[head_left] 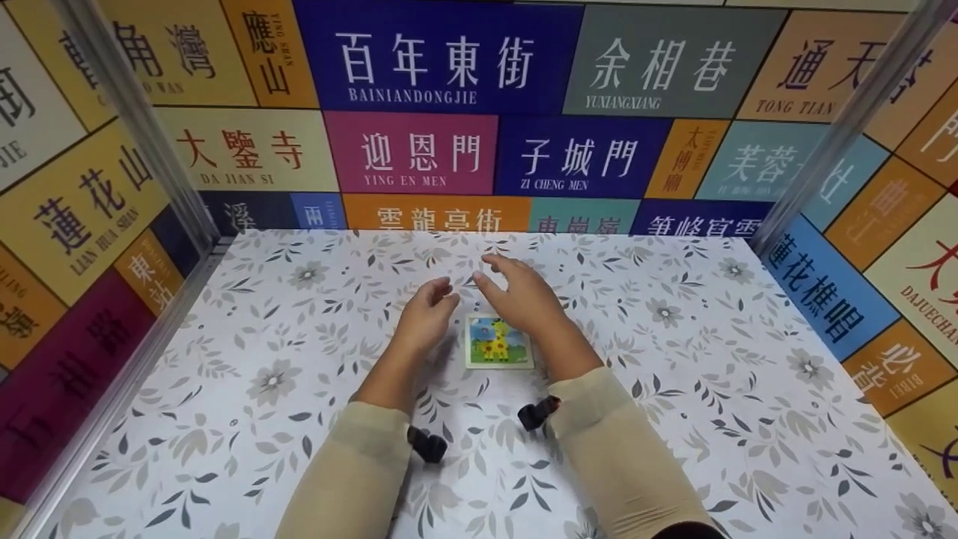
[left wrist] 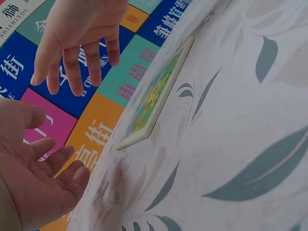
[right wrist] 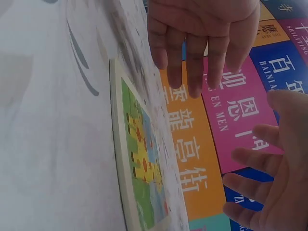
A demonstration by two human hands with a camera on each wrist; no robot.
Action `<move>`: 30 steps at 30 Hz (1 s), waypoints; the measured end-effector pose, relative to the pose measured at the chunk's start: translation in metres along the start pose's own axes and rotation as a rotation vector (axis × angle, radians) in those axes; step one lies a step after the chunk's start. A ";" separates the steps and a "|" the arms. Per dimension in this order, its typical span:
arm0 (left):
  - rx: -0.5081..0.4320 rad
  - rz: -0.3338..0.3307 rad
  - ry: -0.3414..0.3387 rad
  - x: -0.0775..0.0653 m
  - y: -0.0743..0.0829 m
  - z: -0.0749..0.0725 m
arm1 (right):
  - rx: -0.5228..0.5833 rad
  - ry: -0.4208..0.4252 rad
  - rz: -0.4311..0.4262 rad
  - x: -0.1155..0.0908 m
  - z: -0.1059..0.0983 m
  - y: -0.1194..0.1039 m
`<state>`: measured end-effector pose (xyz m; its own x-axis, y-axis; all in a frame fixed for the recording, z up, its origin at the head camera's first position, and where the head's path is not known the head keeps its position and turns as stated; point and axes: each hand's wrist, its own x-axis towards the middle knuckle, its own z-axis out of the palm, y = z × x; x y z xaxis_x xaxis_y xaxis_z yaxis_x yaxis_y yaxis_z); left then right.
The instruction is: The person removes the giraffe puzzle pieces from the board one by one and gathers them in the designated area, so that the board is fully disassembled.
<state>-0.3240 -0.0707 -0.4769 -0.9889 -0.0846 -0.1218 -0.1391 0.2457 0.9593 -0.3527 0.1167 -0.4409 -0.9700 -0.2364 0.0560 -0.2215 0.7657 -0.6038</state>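
A small square giraffe picture puzzle [head_left: 499, 343] in a pale frame lies flat on the patterned tabletop, between the two forearms. My left hand [head_left: 428, 313] is raised just left of it, fingers loosely bent and nothing in them. Above its right upper corner hovers my right hand [head_left: 522, 294], thumb and fingers spread and holding nothing. In the left wrist view the puzzle [left wrist: 156, 98] shows edge-on, with both palms apart from it. The right wrist view shows the puzzle's [right wrist: 139, 154] yellow giraffe on green and blue, beside the bare fingers.
White cloth [head_left: 269, 442] with grey leaves and flowers covers the table. Coloured panels with Chinese lettering [head_left: 419, 153] stand behind it and along both sides, with clear upright strips [head_left: 823, 127] at the corners. Black wrist cameras [head_left: 428, 445] sit by both sleeves.
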 end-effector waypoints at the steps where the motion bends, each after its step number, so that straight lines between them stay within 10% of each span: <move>1: 0.003 0.001 -0.015 0.000 -0.001 0.000 | 0.008 -0.015 -0.002 0.000 0.001 0.002; 12: 0.151 0.010 -0.185 -0.008 -0.008 -0.002 | 0.108 -0.154 -0.030 0.005 0.021 0.029; 30: 0.332 0.025 -0.264 -0.005 -0.012 -0.004 | 0.075 -0.307 0.051 0.009 0.026 0.042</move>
<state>-0.3170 -0.0771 -0.4872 -0.9654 0.1652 -0.2020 -0.0811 0.5457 0.8340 -0.3678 0.1314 -0.4863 -0.9016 -0.3770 -0.2120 -0.1540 0.7378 -0.6572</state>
